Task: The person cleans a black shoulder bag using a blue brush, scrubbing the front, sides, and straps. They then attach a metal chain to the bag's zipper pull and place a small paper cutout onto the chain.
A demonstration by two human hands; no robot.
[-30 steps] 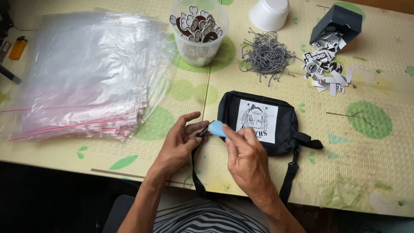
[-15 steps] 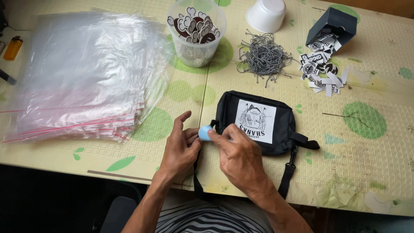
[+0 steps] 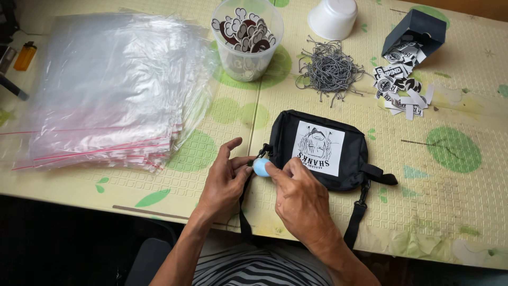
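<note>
Here I pinch the blue tag [image 3: 260, 167] between left hand [image 3: 225, 182] and right hand [image 3: 299, 196] (steadied against the pouch [image 3: 349, 159]).

I've got a small black pouch [image 3: 323, 151] lying flat on the worktop [image 3: 465, 212], close to the near edge, roughly mid-width. It has a white patch with a black line drawing on the front, and its black strap hangs off the near edge. At its left end sits a little light-blue rounded piece [image 3: 261, 167], touching the pouch.
</note>
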